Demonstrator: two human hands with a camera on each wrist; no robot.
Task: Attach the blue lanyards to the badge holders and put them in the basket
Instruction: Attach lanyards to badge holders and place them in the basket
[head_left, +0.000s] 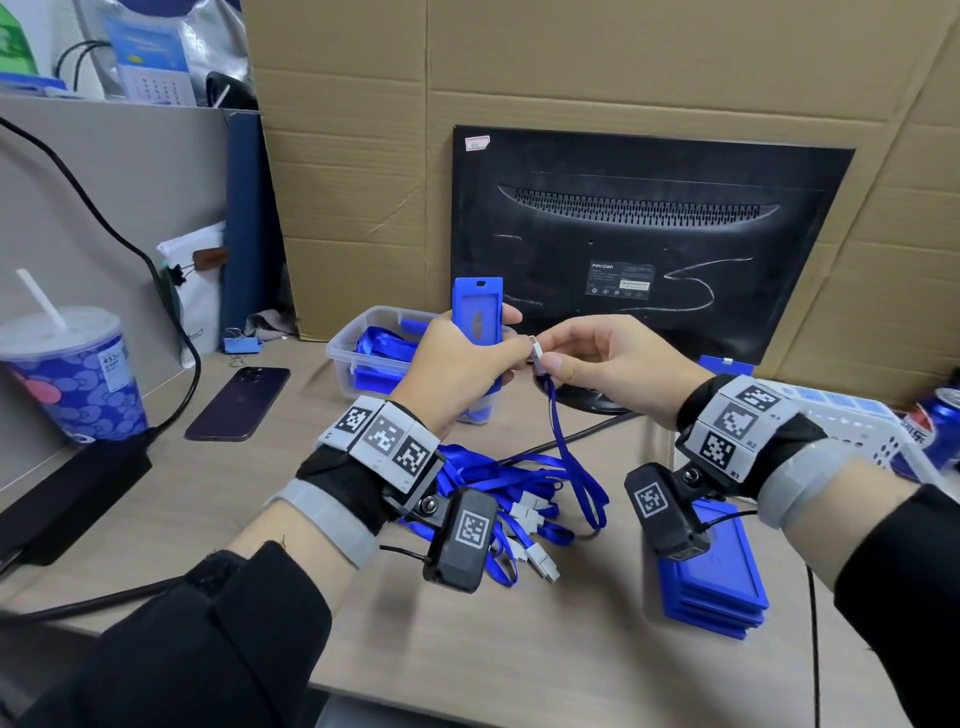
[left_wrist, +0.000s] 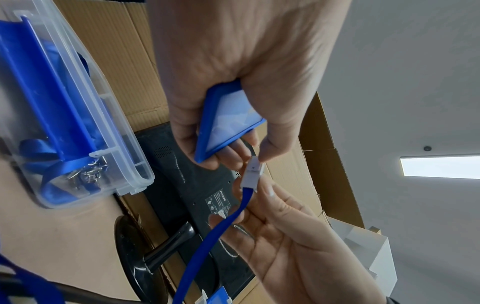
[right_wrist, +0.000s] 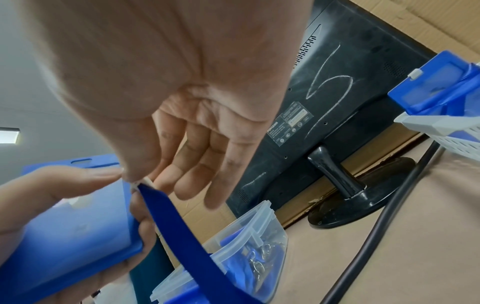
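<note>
Scanning from the left edge, we are seeing a drink cup (head_left: 72, 374) with a straw, then a dark phone (head_left: 238, 396) lying flat on the desk (head_left: 467, 649). Next, a clear plastic bin (head_left: 358, 338) is sitting behind our hands, holding blue holders and straps. We are gripping a blue badge holder (head_left: 477, 306) upright in our left hand (head_left: 457, 371), fingers and thumb curling round its lower half, above the desk in front of the bin. A loose heap of blue lanyards (head_left: 498, 499) is lying on the desk under the wrists. Our right hand (head_left: 605, 358) is pinching the white clip (head_left: 536, 356) of one blue lanyard (head_left: 571, 457) between thumb and forefinger, other fingers hanging relaxed and spread; the clip is just beside the left fingertips, strap dangling to the heap. Behind, a black monitor (head_left: 649, 234) is showing its back. Farther right, a stack of blue holders (head_left: 711, 587) is lying flat, and a white basket (head_left: 872, 436) is standing at the right edge, holders inside.
</note>
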